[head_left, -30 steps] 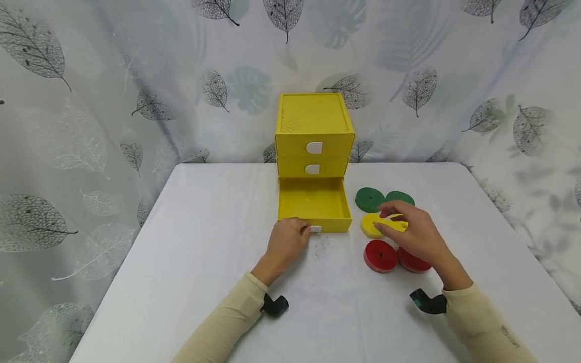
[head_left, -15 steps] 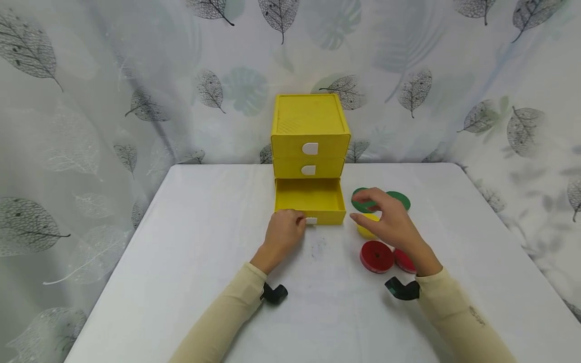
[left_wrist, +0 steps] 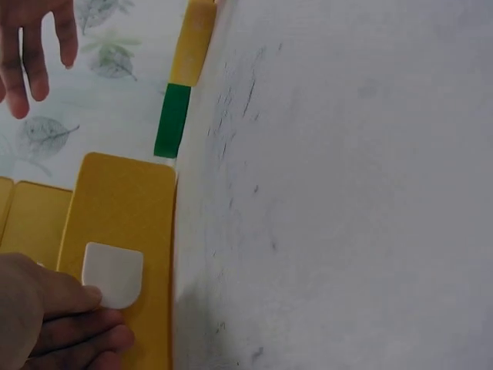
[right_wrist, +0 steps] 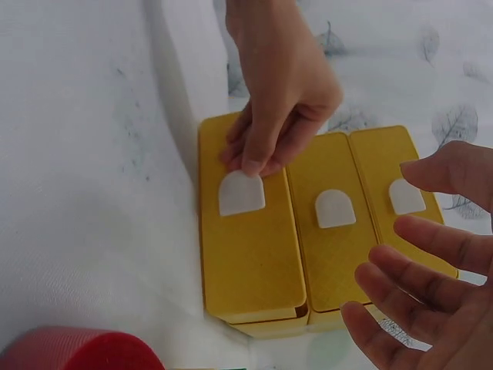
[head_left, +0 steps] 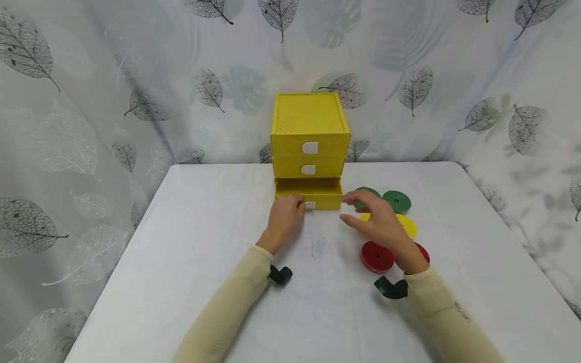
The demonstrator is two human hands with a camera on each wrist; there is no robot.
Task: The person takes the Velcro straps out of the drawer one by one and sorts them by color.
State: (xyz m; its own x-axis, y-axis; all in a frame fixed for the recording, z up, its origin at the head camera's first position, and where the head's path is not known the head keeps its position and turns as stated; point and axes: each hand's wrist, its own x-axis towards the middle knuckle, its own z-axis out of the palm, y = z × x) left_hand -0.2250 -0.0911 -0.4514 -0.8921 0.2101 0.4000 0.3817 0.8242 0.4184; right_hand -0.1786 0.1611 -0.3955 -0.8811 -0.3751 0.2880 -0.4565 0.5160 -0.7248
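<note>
A yellow three-drawer cabinet point(head_left: 310, 115) stands at the back of the table, its bottom drawer point(head_left: 330, 203) pulled partway out. My left hand point(head_left: 285, 222) pinches the white handle point(left_wrist: 115, 274) of that drawer between thumb and fingers. The part of the drawer's inside that shows holds nothing. Near the drawer's right front corner hovers my right hand point(head_left: 383, 225), fingers spread and bent slightly, holding nothing. Below and beside it lie flat round discs in pairs: green point(head_left: 397, 201), yellow point(head_left: 408, 226) and red point(head_left: 376, 256). The right hand partly hides some of them.
The two upper drawers point(right_wrist: 335, 254) are closed, each with a white handle. A white cloth covers the table point(head_left: 181, 262). A leaf-patterned curtain point(head_left: 245, 45) hangs close behind the cabinet and along both sides.
The bottom drawer has slid inward, with my left hand moving forward on its handle. My right hand has moved left from above the discs to near the drawer's corner.
</note>
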